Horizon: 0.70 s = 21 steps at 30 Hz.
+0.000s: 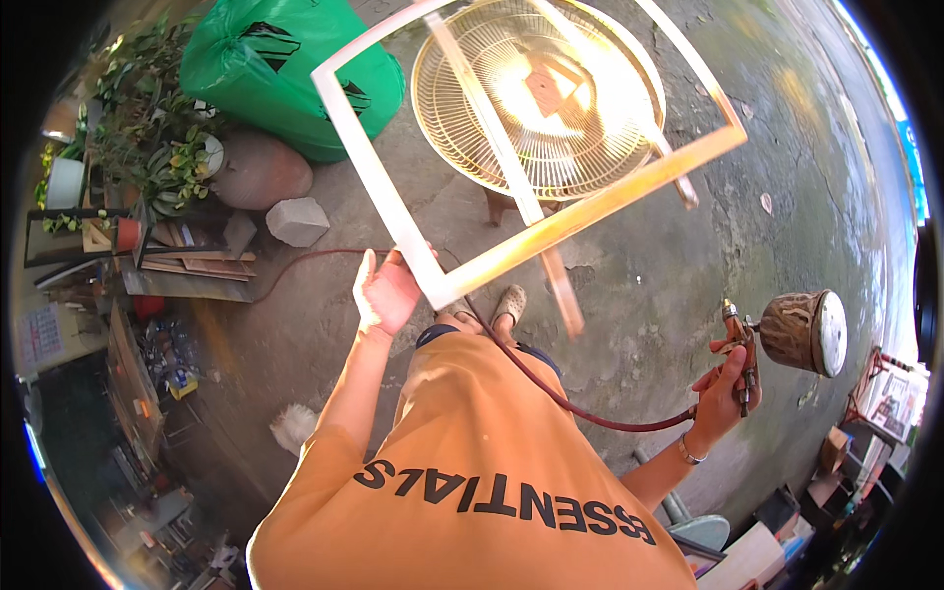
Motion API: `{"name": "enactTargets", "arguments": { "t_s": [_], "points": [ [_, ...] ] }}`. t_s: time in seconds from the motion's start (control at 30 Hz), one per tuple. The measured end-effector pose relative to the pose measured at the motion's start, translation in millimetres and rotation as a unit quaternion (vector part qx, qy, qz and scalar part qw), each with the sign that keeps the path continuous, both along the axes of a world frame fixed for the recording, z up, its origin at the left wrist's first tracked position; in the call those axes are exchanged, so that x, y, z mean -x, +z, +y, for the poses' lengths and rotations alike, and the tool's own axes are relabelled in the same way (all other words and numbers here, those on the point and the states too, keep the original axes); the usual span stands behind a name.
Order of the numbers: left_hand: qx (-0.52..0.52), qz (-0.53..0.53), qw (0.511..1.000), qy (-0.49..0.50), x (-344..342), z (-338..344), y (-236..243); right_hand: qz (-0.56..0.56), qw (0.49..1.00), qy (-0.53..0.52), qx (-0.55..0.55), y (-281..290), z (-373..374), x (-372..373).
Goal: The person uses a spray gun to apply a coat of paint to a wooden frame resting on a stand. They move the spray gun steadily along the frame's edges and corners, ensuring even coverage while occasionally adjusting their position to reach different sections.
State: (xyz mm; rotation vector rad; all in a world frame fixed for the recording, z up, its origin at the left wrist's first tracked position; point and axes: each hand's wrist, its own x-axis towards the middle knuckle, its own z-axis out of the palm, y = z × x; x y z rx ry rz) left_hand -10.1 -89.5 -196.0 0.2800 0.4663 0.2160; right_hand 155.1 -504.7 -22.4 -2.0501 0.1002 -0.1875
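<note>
My left hand [385,295] is at the near left corner of a rectangular wooden frame [590,210], palm up, its fingers gripping the side and partly hidden by it. White covers the frame's left side, while the near bar shows some yellowish wood. Under it, two wooden strips [503,147] cross a round wire fan grille [442,147], which glares brightly in the middle. Off to the right, my right hand [721,398] is closed around the handle of a spray gun [745,359]. A stained round cup [795,331] is attached to the gun, whose nozzle points away from me.
A dark red hose [590,415] runs from the gun across my front and over the concrete floor. At left are a green plastic bag [285,69], a clay pot [261,172], a concrete block [298,222], plants and wood scraps. A grey-green stool [693,521] stands behind my right arm.
</note>
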Motion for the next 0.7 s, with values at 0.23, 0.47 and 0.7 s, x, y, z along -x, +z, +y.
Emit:
{"name": "enactTargets", "arguments": {
  "t_s": [0.23, 0.47, 0.7],
  "points": [
    [-0.051, -0.038, 0.991, 0.119, 9.6, 32.9, 8.9, -0.012, 0.999, 0.032, -0.006, 1.0, -3.2, -1.6],
    [-0.114, -0.013, 0.977, 0.178, -2.9, 51.8, 23.4, -0.018, 0.998, 0.058, -0.010, 13.7, 3.3, -0.2],
    [-0.020, 0.056, 0.996, 0.072, -9.0, 46.0, 33.9, -0.024, 0.996, 0.083, -0.002, 27.0, 12.0, 1.8]
  ]
}}
